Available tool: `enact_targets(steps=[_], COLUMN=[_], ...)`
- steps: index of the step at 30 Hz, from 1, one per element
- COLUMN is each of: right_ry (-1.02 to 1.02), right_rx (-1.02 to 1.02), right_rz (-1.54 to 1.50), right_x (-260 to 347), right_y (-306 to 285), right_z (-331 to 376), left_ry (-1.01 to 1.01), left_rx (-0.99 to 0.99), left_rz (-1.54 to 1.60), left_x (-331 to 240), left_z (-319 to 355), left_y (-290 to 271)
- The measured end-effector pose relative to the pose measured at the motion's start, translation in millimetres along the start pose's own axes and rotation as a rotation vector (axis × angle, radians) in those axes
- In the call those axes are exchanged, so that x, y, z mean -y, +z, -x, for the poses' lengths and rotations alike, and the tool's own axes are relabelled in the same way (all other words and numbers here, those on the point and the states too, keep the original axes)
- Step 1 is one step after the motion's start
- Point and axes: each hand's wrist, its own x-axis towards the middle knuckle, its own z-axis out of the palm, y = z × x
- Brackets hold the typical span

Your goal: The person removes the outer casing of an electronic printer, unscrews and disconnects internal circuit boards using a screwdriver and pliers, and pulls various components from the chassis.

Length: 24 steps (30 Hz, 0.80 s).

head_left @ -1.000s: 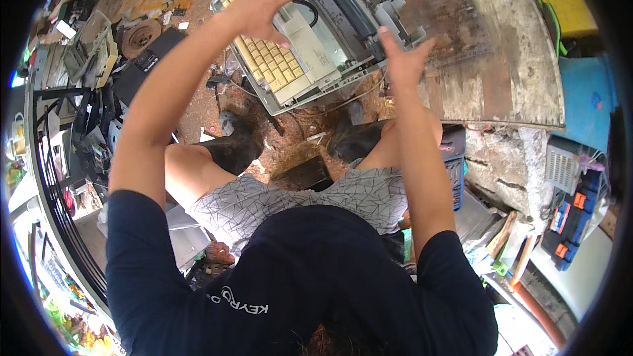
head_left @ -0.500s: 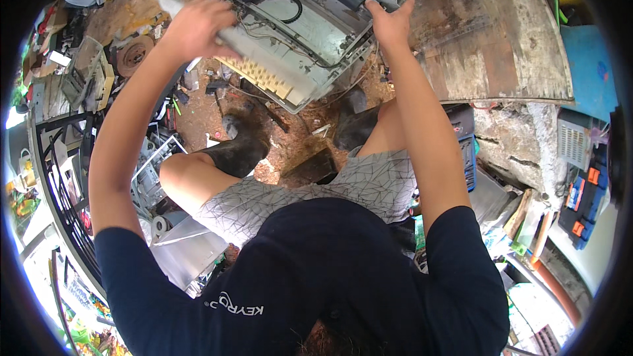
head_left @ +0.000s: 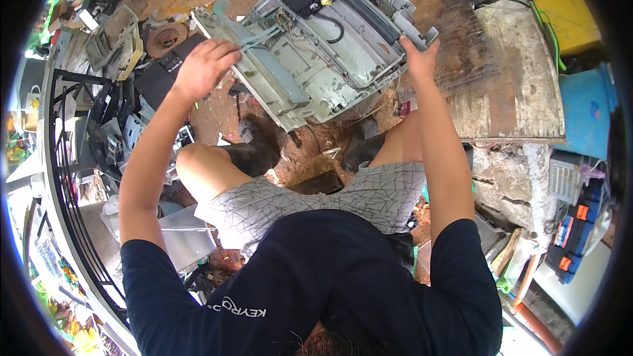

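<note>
A partly dismantled electric typewriter (head_left: pixel 333 69) sits in front of my legs, its grey casing open. Inside it are thin wires, a black curved cable and a black mechanism; a dark roller (head_left: pixel 356 0) runs along its far side. The keyboard panel (head_left: pixel 260 79) is folded out at the near left, its underside up, joined to the body by flat ribbon cables (head_left: pixel 260 39). My left hand (head_left: pixel 208 67) is closed on that panel's left edge, fingertips over the rim. My right hand (head_left: pixel 420 59) grips the casing's right corner by the roller's end, thumb on top.
Wooden boards (head_left: pixel 508 92) extend to the right, beside a blue container (head_left: pixel 590 112) and a yellow bin (head_left: pixel 560 6). Scrap parts and a brown disc (head_left: pixel 167 38) lie at the left, near a black metal rack (head_left: pixel 66 191). My boots (head_left: pixel 254 148) stand close below the typewriter.
The keyboard panel has turned over outward, so its cream keys no longer show. My left hand, blurred before, now rests on its edge. The view has shifted; my right hand stays at the casing's corner.
</note>
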Motion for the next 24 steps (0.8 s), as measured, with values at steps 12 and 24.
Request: enact_targets(steps=[12, 24], right_ry=[-0.737, -0.757], right_rx=[-0.157, 0.391], right_rz=[0.277, 0.702], right_x=[41, 35], right_y=[2, 171], right_z=[62, 87], left_ry=[-0.182, -0.366], left_rx=[-0.052, 1.002], left_rz=[0.313, 0.232], left_x=[-12, 3], left_z=[-14, -169], left_y=[-17, 82])
